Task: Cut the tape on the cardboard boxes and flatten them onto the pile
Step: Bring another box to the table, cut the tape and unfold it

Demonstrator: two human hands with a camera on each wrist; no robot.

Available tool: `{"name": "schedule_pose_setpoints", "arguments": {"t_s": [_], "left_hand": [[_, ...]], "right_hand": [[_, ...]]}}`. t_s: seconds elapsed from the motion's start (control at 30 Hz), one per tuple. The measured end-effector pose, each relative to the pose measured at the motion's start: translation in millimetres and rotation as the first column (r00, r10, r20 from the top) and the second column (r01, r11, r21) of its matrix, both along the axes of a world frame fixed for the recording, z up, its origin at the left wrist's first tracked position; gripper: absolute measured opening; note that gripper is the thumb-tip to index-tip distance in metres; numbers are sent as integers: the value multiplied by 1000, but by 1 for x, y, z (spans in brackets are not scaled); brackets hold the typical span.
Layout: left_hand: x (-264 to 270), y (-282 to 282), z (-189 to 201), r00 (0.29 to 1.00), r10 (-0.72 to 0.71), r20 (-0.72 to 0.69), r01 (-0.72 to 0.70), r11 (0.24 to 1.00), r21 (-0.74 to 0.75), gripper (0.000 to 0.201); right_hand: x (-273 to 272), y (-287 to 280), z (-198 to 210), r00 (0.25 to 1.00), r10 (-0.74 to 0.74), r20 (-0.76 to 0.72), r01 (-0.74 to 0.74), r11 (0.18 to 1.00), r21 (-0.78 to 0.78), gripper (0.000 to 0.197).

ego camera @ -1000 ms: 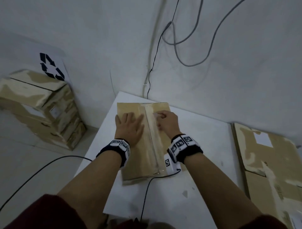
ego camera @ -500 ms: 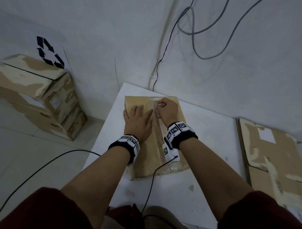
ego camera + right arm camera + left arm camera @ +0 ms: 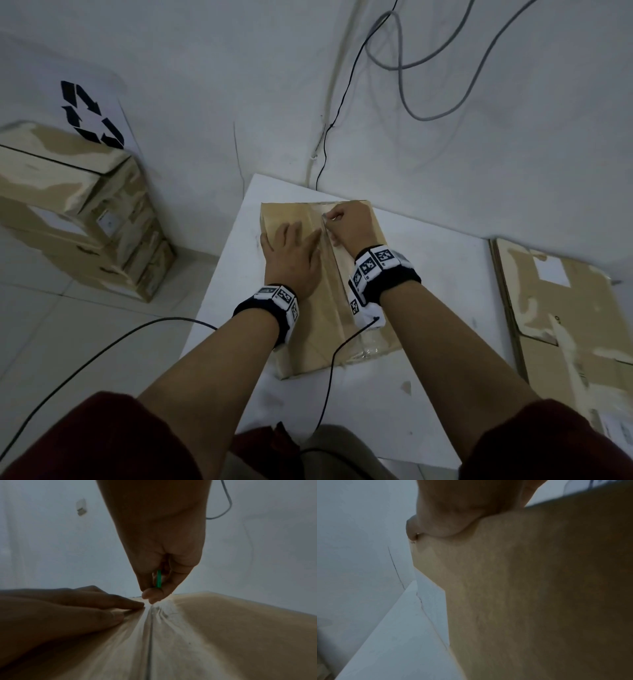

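A brown cardboard box (image 3: 308,335) lies on the white table (image 3: 428,394), sealed by clear tape (image 3: 334,274) along its middle seam. My left hand (image 3: 291,253) presses flat on the left flap, fingers spread, beside the seam. My right hand (image 3: 346,222) is near the far end of the seam and pinches a thin green cutter (image 3: 158,578), its tip down at the tape (image 3: 150,628). The left wrist view shows the box top (image 3: 522,601) under my left hand's heel (image 3: 453,513).
Stacked taped boxes (image 3: 78,212) stand on the floor at the left under a recycling sign (image 3: 89,116). Flattened cardboard (image 3: 565,325) lies to the right of the table. Cables (image 3: 404,68) hang on the wall behind; black wires (image 3: 102,353) run from my wrists.
Both hands have slid along the seam toward the box's far end. The right hand with the cutter now sits close to the far edge.
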State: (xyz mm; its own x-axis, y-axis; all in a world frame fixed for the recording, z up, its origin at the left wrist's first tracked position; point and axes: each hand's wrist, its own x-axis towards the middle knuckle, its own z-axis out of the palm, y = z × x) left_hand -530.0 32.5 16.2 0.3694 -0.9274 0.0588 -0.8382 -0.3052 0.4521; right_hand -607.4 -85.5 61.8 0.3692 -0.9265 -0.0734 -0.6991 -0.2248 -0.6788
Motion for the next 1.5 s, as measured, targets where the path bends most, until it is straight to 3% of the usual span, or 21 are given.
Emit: {"name": "schedule_pose_setpoints", "arguments": {"t_s": [0.13,0.27,0.5,0.67,0.87,1.03,1.13,1.23,1.5], "left_hand": [[0,0,0,1000,-10,15,10,1000,14,46],[0,0,2,1000,-21,14,21,999,35,47],[1,1,0,998,-37,46,36,999,30,48],[-2,0,-2,999,-19,31,19,1000,-6,48],[-1,-1,-3,999,-28,42,27,999,23,47],[-3,11,3,995,-89,34,86,993,86,49],[-27,47,7,977,-214,-3,214,976,45,56],[-56,89,-2,949,-303,82,305,952,-6,60],[-76,106,-13,975,-185,127,193,980,-54,58]], "right_hand": [[-9,17,-12,997,-10,-75,9,1000,-20,13],[-15,38,-8,993,-32,-115,21,996,-90,14],[-45,80,-6,983,-54,-178,40,996,-78,17],[-74,124,-1,971,-81,-224,56,992,-115,41],[-104,160,0,955,-98,-281,88,995,-51,30],[-120,178,0,975,-86,-207,73,995,-70,23],[-122,173,0,977,-54,-205,39,996,-75,21],[-124,170,-1,982,-47,-182,30,995,-97,20],[-142,190,-4,991,-38,-132,25,995,-98,18]]}}
